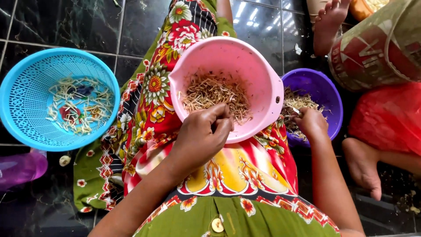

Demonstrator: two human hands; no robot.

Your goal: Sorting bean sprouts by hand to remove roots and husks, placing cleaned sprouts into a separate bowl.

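A pink plastic bowl (pixel 258 74) rests on my lap and holds a heap of thin brownish sprout strands (pixel 215 94). My left hand (pixel 201 136) sits at the bowl's near rim, fingers pinched together on some of the strands. My right hand (pixel 311 125) reaches over a purple bowl (pixel 322 90) at my right side, which also holds pale sprouts, and its fingertips pinch a small strand. A bright flowered cloth (pixel 162 109) covers my lap under the pink bowl.
A blue perforated basket (pixel 26 79) with several pale sprouts lies on the dark tiled floor at left. A purple object (pixel 19 166) sits at the left edge. Another person's bare feet (pixel 364 162) and red garment are at right.
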